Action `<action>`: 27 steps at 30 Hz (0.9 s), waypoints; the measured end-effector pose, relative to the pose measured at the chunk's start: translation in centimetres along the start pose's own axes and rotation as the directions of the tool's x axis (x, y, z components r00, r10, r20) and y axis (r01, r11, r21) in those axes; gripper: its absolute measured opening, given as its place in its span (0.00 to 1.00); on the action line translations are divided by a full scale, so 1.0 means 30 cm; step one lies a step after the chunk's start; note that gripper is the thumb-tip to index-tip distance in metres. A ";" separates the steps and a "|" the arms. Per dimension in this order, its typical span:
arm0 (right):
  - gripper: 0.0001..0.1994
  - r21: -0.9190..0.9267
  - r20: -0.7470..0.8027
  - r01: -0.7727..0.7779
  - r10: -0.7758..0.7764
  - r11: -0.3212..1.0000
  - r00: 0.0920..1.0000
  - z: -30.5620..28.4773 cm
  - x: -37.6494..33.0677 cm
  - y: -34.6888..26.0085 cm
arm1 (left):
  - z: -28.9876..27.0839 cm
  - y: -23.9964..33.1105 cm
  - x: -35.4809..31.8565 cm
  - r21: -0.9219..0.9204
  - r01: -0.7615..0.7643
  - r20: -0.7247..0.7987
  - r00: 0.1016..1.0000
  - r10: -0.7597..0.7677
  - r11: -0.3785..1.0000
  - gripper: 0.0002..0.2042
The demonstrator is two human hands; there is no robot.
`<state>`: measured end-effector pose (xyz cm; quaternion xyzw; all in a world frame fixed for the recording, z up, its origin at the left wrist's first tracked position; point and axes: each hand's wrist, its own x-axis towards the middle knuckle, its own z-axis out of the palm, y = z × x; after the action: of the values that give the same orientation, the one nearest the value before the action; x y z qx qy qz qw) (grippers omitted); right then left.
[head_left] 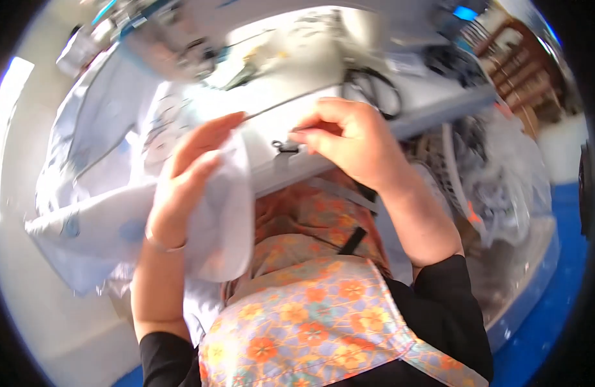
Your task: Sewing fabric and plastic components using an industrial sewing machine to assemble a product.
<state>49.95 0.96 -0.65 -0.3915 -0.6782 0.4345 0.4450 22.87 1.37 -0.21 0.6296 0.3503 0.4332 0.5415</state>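
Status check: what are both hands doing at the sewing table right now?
Left hand grips white cloth. Right hand pinches at the table edge, by a small black clip. Nothing between the hands.

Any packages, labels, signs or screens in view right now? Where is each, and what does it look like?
Small glowing blue screen: top right, beyond the grey worktable; rectangular, bright blue, too blurred for detail.
No clear packages, labels or signs elsewhere; the scene is motion-blurred.
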 end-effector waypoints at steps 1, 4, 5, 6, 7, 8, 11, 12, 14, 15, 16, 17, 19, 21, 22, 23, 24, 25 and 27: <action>0.04 0.090 0.041 -0.027 0.024 0.996 0.999 0.094 0.059 -0.016 | 0.018 0.023 -0.007 -0.006 0.043 0.026 0.999 -0.043 0.999 0.16; 0.05 0.086 0.054 0.003 -0.008 0.996 0.998 0.251 0.161 -0.013 | -0.013 0.015 0.001 0.195 0.240 -0.018 0.970 -0.242 0.951 0.13; 0.08 0.040 -0.022 0.134 -0.133 0.990 0.991 0.272 0.168 0.016 | -0.027 0.001 0.003 0.173 0.285 -0.071 0.958 -0.276 0.943 0.13; 0.12 -0.069 -0.034 0.247 -0.250 0.967 0.968 0.272 0.167 0.025 | -0.030 -0.001 0.005 0.171 0.294 -0.096 0.955 -0.282 0.940 0.13; 0.16 -0.170 -0.031 0.357 -0.367 0.918 0.930 0.269 0.163 0.044 | -0.031 -0.006 0.006 -0.011 0.317 -0.168 0.934 -0.314 0.948 0.12; 0.21 -0.291 0.088 0.507 -0.505 0.811 0.859 0.250 0.144 0.046 | -0.032 -0.007 0.011 -0.198 0.309 -0.217 0.911 -0.349 0.930 0.12; 0.21 -0.424 0.226 0.576 -0.535 0.698 0.814 0.286 0.090 0.057 | -0.052 -0.017 0.035 -0.103 0.377 -0.305 0.869 -0.390 0.920 0.13; 0.21 -0.418 0.234 0.578 -0.532 0.701 0.814 0.293 0.093 0.055 | -0.040 -0.013 0.034 -0.220 0.346 -0.281 0.873 -0.399 0.912 0.13; 0.18 -0.480 0.312 0.665 -0.597 0.572 0.739 0.303 0.103 0.041 | -0.044 -0.030 0.040 -0.235 0.335 -0.280 0.876 -0.394 0.912 0.13; 0.18 -0.479 0.315 0.665 -0.595 0.573 0.740 0.310 0.106 0.053 | -0.044 -0.037 0.043 -0.244 0.323 -0.276 0.881 -0.385 0.914 0.13; 0.17 -0.437 0.284 0.666 -0.610 0.604 0.740 0.323 0.114 0.067 | -0.043 -0.039 0.047 -0.283 0.312 -0.272 0.881 -0.388 0.907 0.14; 0.15 -0.394 0.252 0.667 -0.624 0.632 0.740 0.331 0.120 0.067 | -0.047 -0.046 0.046 -0.285 0.311 -0.272 0.881 -0.388 0.907 0.14; 0.10 -0.381 0.197 0.605 -0.577 0.699 0.792 0.319 0.127 0.040 | -0.053 -0.060 0.042 -0.132 0.344 -0.223 0.904 -0.366 0.930 0.15; 0.06 -0.135 -0.044 0.222 -0.229 0.966 0.972 0.314 0.160 0.032 | -0.061 -0.046 0.037 0.048 0.399 -0.197 0.902 -0.383 0.915 0.15; 0.04 -0.079 -0.029 0.027 -0.029 0.996 0.999 0.296 0.180 0.015 | -0.051 -0.022 0.029 -0.065 0.395 -0.152 0.904 -0.400 0.916 0.15; 0.04 -0.082 -0.029 0.027 -0.030 0.996 0.999 0.294 0.196 0.018 | -0.047 -0.010 0.025 -0.177 0.390 -0.105 0.905 -0.411 0.904 0.15; 0.04 -0.021 -0.048 0.073 -0.074 0.997 0.996 0.294 0.213 0.021 | -0.054 -0.023 0.022 -0.224 0.376 -0.083 0.912 -0.402 0.899 0.15; 0.04 0.035 -0.073 0.120 -0.117 0.992 0.990 0.288 0.228 0.020 | -0.057 -0.022 0.022 -0.226 0.372 -0.078 0.915 -0.397 0.901 0.15; 0.04 0.167 -0.030 0.058 -0.054 0.984 0.998 0.274 0.234 0.050 | -0.061 -0.016 0.021 -0.251 0.361 0.000 0.928 -0.373 0.898 0.16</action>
<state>40.32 5.91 -2.07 -0.3386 -0.6443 0.4726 0.4969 21.42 2.72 -0.51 0.4694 0.4192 0.3784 0.6787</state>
